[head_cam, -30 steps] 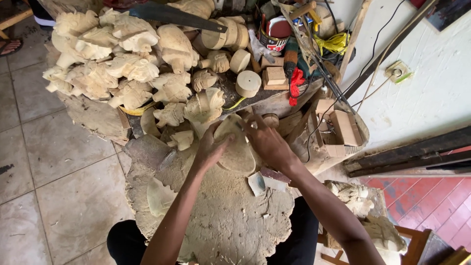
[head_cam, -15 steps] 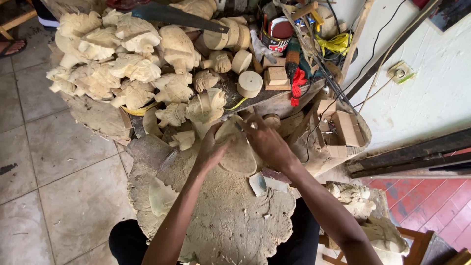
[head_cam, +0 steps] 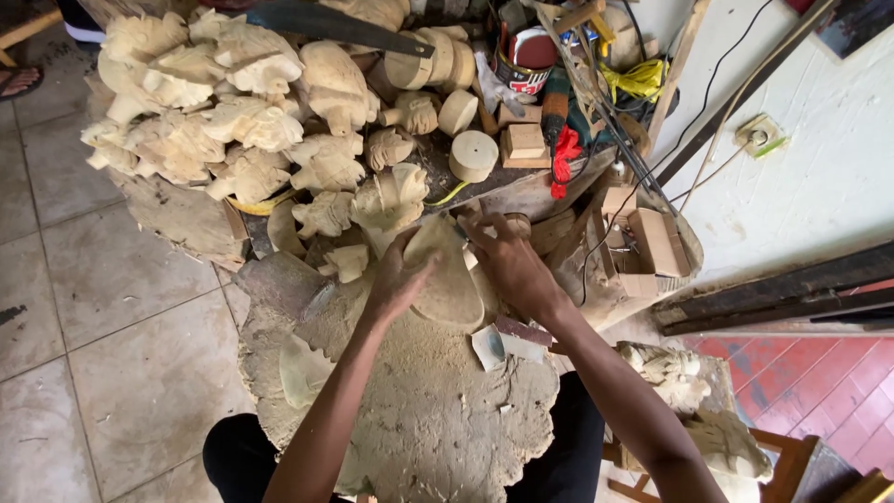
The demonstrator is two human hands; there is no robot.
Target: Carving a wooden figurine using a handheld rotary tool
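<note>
A pale, rounded piece of carved wood (head_cam: pixel 450 279) rests on a sawdust-covered work slab (head_cam: pixel 438 410) in front of me. My left hand (head_cam: pixel 396 279) presses against its left side with the fingers curled around its edge. My right hand (head_cam: pixel 507 265) grips its right upper edge, next to a small round tool end (head_cam: pixel 517 224); whether the hand holds that tool I cannot tell. Both forearms reach up from the bottom of the view.
A big heap of pale rough wood carvings (head_cam: pixel 233 121) fills the upper left. Round wood discs (head_cam: pixel 473 154), small blocks (head_cam: pixel 524 142), a saw blade (head_cam: pixel 345 26), a tin (head_cam: pixel 523 65), cables and cardboard boxes (head_cam: pixel 652 242) crowd the top right. Tiled floor (head_cam: pixel 84 298) lies at left.
Both hands have stayed on the wood piece, which sits slightly lower and more turned toward me than a second ago. Nothing else moved.
</note>
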